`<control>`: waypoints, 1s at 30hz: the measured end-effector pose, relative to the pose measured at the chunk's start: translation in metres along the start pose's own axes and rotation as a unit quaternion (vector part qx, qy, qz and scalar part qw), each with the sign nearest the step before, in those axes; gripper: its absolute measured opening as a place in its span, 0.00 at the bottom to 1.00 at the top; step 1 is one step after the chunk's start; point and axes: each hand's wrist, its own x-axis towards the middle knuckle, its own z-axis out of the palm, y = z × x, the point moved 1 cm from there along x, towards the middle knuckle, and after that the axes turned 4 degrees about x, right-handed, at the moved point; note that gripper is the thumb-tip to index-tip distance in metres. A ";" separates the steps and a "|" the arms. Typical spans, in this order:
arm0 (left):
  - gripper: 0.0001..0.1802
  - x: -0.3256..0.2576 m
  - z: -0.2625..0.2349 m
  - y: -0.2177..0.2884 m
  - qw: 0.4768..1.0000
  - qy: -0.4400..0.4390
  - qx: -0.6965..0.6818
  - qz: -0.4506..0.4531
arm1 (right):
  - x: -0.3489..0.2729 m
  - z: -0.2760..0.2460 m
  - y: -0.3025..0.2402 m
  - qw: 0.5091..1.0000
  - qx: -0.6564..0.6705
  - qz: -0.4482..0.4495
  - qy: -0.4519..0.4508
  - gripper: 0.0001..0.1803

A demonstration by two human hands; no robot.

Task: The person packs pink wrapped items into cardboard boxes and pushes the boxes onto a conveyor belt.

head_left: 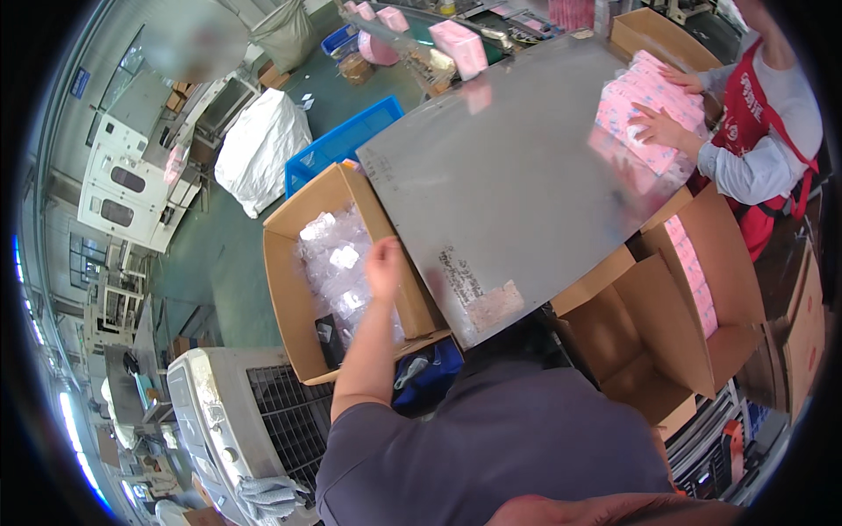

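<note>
Cardboard box (298, 289), left hand (384, 267) reaching in

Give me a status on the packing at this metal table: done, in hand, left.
Done: the right cardboard box holds a row of pink packs along one wall. In hand: the person's left hand reaches into the left cardboard box of clear plastic bags; a co-worker's hands press a pink bundle. Left: most of the right box is empty. The right hand isn't visible.
</note>
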 end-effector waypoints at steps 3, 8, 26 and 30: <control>0.30 0.019 -0.101 -0.145 0.951 -0.003 0.295 -0.090 | -0.008 -0.018 -0.015 1.000 -0.026 -0.018 0.003 0.59; 0.55 -0.040 -0.095 -0.241 0.807 -0.252 0.490 -0.212 | -0.027 -0.035 -0.035 0.999 -0.040 -0.030 0.007 0.59; 0.19 -0.051 -0.121 -0.111 0.877 -0.120 -0.177 -0.431 | -0.023 -0.033 -0.045 0.998 -0.037 -0.054 0.013 0.56; 0.17 -0.057 -0.126 -0.097 0.861 -0.105 -0.285 -0.409 | -0.017 -0.030 -0.043 0.998 -0.034 -0.060 0.014 0.56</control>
